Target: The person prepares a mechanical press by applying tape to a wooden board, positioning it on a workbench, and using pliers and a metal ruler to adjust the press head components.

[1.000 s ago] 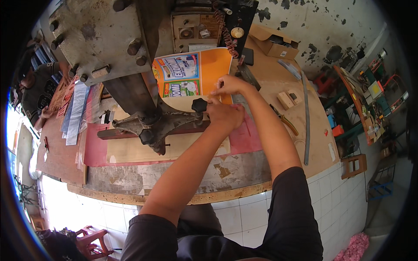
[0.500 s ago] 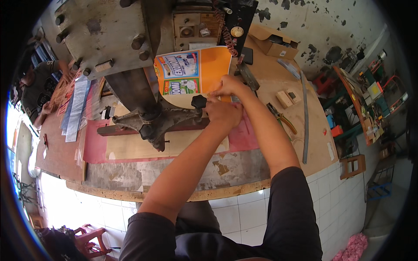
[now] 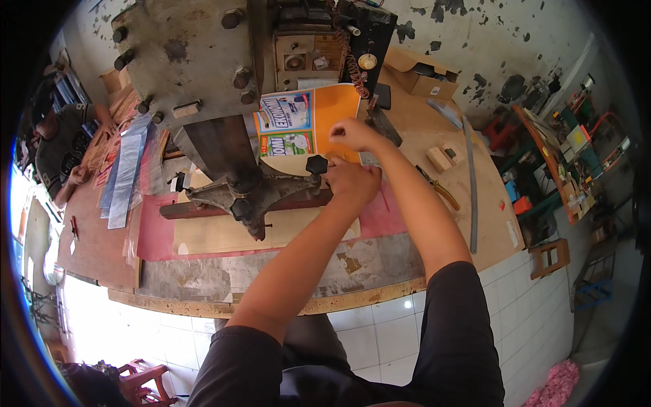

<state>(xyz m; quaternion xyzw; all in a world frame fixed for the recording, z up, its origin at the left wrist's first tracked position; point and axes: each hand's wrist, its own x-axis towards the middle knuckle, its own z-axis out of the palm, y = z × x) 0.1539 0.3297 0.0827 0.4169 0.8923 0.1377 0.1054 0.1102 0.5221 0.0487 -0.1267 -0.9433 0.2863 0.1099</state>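
My left hand [image 3: 354,182] is low beside the black knob [image 3: 317,164] at the right end of a press's three-armed metal head [image 3: 247,197]. Its fingers are closed near the orange sheet's lower edge, and what they hold, if anything, is hidden. Just beyond it, my right hand [image 3: 355,136] hovers over the orange printed sheet [image 3: 334,112] with curled fingers; nothing can be made out in them. Under the press head run a dark reddish bar [image 3: 203,210] and a pale tan board [image 3: 224,237] on a pink sheet [image 3: 157,237].
The press column [image 3: 190,54] rises at left. To the right lie yellow-handled pliers [image 3: 445,195], a wooden block [image 3: 445,157], a long grey strip [image 3: 473,190] and an open cardboard box [image 3: 430,78]. A co-worker [image 3: 61,142] sits at far left by plastic strips [image 3: 129,173].
My right hand has lifted away from my left hand, its fingers drawn apart from it. My left hand stays beside the knob. The whole view has shifted slightly.
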